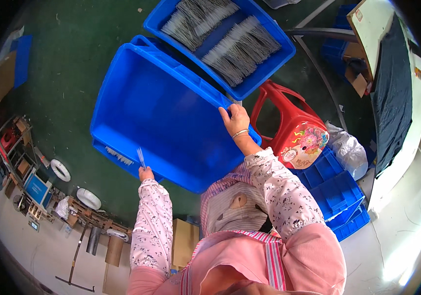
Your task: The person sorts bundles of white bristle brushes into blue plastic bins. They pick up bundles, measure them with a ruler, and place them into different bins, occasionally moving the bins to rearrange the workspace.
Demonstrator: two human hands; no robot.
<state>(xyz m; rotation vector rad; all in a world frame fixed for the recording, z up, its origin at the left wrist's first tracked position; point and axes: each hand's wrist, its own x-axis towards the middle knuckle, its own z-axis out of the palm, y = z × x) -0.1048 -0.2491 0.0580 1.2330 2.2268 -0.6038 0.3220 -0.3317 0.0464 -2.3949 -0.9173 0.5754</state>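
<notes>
A large blue plastic bin (156,98) lies in front of me, its inside bare apart from what my left hand holds over it. My right hand (236,121) is closed on its right rim, fingers over the edge. At the near left rim, my left hand (145,174) pinches several thin brushes (141,156), whose pale tips point up over the bin. More white bristles (119,156) show along the bin's outer left side, in what looks like another bin beneath. Beyond, a second blue bin (288,49) holds two bundles of wire-handled brushes (242,50) with white bristles.
A red plastic stool (294,125) with a flowered seat stands right of the bin. Blue crates (328,182) and a clear plastic bag (349,150) are beside it. A cardboard box (185,243) sits near my left arm; racks and a cart (24,167) line the far left.
</notes>
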